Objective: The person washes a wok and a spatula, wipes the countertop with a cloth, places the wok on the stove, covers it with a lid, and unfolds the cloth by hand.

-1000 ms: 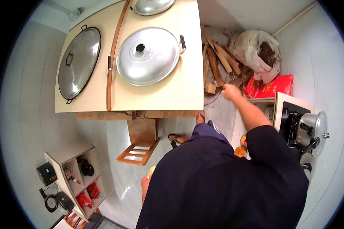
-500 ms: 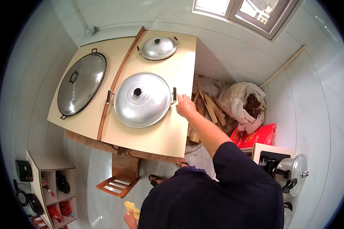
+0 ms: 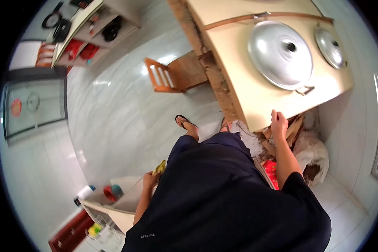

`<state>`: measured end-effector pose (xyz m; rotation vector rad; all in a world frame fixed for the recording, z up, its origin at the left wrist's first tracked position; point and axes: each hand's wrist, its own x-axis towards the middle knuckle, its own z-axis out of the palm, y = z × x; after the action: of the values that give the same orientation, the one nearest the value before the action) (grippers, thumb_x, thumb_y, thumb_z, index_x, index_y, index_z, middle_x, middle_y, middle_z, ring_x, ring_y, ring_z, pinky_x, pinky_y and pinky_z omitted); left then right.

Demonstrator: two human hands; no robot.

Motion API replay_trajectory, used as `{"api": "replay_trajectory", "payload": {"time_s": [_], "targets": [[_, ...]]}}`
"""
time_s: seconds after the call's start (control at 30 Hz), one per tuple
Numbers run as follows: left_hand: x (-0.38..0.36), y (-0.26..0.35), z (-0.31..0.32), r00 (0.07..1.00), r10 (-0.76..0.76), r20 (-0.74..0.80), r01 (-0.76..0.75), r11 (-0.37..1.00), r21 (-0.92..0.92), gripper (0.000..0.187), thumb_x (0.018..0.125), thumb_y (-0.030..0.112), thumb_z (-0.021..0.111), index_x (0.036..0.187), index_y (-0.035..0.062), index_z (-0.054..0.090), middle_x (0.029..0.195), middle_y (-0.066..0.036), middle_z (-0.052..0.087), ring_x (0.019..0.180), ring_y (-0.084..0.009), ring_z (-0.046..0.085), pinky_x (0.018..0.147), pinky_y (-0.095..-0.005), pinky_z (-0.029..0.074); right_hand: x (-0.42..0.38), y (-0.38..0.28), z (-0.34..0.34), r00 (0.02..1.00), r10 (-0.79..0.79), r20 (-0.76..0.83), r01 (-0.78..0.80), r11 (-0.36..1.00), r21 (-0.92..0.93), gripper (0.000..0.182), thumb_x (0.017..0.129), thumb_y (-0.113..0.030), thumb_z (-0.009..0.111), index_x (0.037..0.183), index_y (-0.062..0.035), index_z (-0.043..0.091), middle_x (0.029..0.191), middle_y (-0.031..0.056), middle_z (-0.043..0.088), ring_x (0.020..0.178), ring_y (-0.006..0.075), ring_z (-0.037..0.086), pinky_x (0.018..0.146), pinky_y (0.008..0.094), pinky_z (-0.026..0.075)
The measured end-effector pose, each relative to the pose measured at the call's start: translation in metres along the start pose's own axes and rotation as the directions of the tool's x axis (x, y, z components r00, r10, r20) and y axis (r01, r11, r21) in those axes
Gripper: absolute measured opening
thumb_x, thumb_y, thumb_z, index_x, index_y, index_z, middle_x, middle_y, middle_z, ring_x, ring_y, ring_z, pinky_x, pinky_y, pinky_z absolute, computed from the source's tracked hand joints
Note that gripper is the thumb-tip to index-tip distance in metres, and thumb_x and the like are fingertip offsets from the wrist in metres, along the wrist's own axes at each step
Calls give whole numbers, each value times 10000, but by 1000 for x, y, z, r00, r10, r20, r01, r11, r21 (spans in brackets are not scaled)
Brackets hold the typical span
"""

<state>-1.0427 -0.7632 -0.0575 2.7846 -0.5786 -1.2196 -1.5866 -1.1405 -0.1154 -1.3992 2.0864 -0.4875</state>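
My left hand (image 3: 149, 179) hangs low at my side, closed on a yellow cloth (image 3: 160, 166). Above the near edge of the cream stove top (image 3: 256, 110), my right hand (image 3: 279, 122) is curled, and I see nothing in its fingers. A large silver wok lid (image 3: 269, 54) with a black knob sits on the stove top, apart from that hand. One metal handle (image 3: 305, 90) sticks out beneath the lid, on the side towards my right hand. Further right on the same surface is a smaller silver lid (image 3: 328, 48).
A wooden chair (image 3: 185, 72) stands against the stove. Firewood (image 3: 295, 127) and a white sack (image 3: 317, 149) lie by its right side, near a red bag (image 3: 271, 171). Shelves (image 3: 134, 30) stand upper left, a glass-panelled door (image 3: 35, 105) below them. A counter (image 3: 130, 197) with bowls is behind my left hand.
My view has swung left, so the stove now lies at upper right. My right hand has drawn back from the large lid's handle. The yellow cloth stays in my left hand.
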Motion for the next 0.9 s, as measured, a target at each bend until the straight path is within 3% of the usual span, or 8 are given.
{"api": "replay_trajectory", "payload": {"time_s": [0.07,0.2,0.33,0.47,0.53,0.77,0.87,0.9], "targets": [[-7,-28,3,998,-48,27,46,998,47,426,816,413,746,1002,30,750,819,-156,733,765,-263,717,701,-378,537,-21,-29,17,986,-106,128,105,994,11,359,944,-358,618,856,-16,687,810,190,665,748,375,624,722,424,494],[1,-45,0,996,-82,42,82,997,17,448,822,429,739,1026,31,747,861,-163,739,788,-275,723,721,-390,542,-21,-52,73,807,-419,416,480,876,-50,279,895,-300,623,855,-38,709,861,187,687,822,392,655,766,452,522],[33,-78,-8,988,-150,31,153,957,-246,388,858,363,728,1032,16,740,837,-133,740,738,-221,706,702,-359,539,-35,-126,103,690,-266,673,538,811,-231,301,843,-316,622,932,-50,731,962,203,703,919,385,666,829,461,525],[64,-92,-26,995,-95,28,97,884,-457,355,873,322,725,1055,17,737,856,-103,740,759,-182,692,709,-334,533,-65,-188,147,656,-155,739,596,707,-380,376,838,-358,605,1054,-74,722,1050,197,700,994,394,661,886,476,521],[78,-117,-30,992,-120,27,115,832,-542,354,874,314,725,1061,15,735,866,-100,740,773,-180,689,715,-331,531,-79,-209,179,619,-231,751,659,673,-337,358,845,-373,619,1018,-80,730,1005,182,712,957,369,673,857,453,530],[88,-180,-53,987,-162,2,143,864,-484,369,889,350,691,1039,16,733,831,-121,729,733,-205,682,701,-338,524,-113,-302,275,520,-249,817,758,576,-307,324,844,-342,649,1038,-92,716,1001,157,720,950,354,676,840,434,534],[79,-198,-63,986,-168,5,148,850,-505,353,886,315,700,1012,-13,728,821,-109,727,723,-170,668,690,-333,519,-104,-344,329,523,-302,797,727,646,-232,325,839,-339,671,1030,-79,713,989,163,717,953,355,675,845,435,532],[78,-207,-63,979,-199,36,190,846,-497,351,884,312,705,1017,-12,729,821,-105,728,720,-170,667,690,-332,518,-97,-357,349,518,-308,798,709,677,-198,408,854,-362,662,1139,-71,670,1073,177,698,1008,354,663,884,445,521]]}}
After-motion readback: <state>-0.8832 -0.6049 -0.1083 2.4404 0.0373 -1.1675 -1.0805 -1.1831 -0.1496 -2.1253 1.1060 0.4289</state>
